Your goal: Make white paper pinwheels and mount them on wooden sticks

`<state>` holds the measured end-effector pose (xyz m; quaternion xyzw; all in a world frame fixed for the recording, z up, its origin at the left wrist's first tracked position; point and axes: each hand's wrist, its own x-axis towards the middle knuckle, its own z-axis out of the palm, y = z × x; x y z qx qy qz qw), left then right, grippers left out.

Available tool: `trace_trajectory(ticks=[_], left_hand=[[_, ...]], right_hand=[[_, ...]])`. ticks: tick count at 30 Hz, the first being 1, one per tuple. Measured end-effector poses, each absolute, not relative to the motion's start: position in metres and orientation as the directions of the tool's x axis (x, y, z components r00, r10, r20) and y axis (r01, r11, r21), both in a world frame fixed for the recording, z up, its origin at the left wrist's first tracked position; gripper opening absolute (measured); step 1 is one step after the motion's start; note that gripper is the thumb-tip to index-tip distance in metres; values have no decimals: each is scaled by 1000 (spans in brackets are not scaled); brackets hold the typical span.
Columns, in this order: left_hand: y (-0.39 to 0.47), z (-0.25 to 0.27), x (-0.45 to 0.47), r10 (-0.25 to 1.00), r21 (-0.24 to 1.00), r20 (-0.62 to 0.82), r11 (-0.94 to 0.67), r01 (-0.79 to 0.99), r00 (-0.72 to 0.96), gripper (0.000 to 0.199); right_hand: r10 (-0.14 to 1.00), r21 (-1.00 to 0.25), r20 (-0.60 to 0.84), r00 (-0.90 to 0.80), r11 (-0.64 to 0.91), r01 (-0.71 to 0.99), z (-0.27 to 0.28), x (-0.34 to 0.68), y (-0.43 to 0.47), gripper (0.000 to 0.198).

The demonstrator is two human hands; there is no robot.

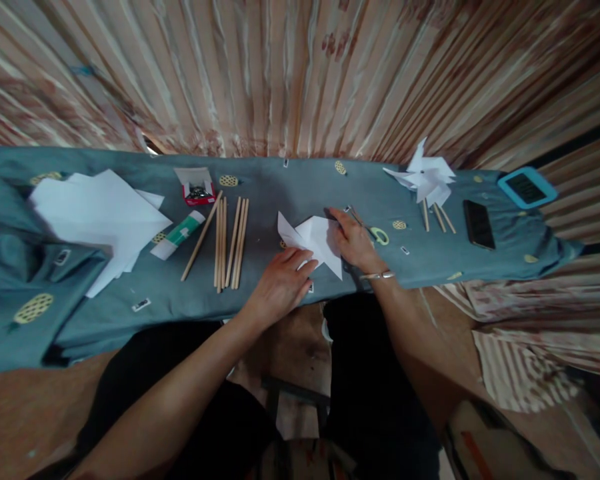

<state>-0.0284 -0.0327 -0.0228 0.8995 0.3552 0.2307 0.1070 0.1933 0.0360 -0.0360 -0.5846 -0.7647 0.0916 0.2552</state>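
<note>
A white paper pinwheel (323,239), partly folded with pointed corners standing up, lies on the cloth between my hands. My left hand (280,280) holds its lower left side, fingers bent over the paper. My right hand (354,241), with a bracelet at the wrist, grips the right side; its index finger reaches along the top edge. The palms hide part of the paper. Just beyond my right hand lie scissors (380,235) with light green handles, partly covered by it.
Left are wooden sticks (231,243), a green-and-white glue stick (179,235), a red box of small dark pieces (199,192) and white sheets (97,223). Right are a finished-looking pinwheel (427,175), several sticks (439,217), a phone (479,225) and a blue-framed device (527,187). Curtains (280,80) hang behind.
</note>
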Motion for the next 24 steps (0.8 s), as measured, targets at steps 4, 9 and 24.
trace_trajectory(ticks=[4, 9, 24], left_hand=[[-33, -23, -30, 674, 299, 310, -739, 604, 670, 26], [-31, -26, -41, 658, 245, 362, -750, 614, 660, 23], [-10, -18, -83, 798, 246, 417, -560, 791, 435, 39]], right_hand=[[929, -411, 291, -230, 338, 847, -36, 197, 31, 51], [941, -383, 276, -196, 295, 875, -29, 199, 21, 48], [996, -516, 34, -83, 89, 852, -10, 195, -8, 35]])
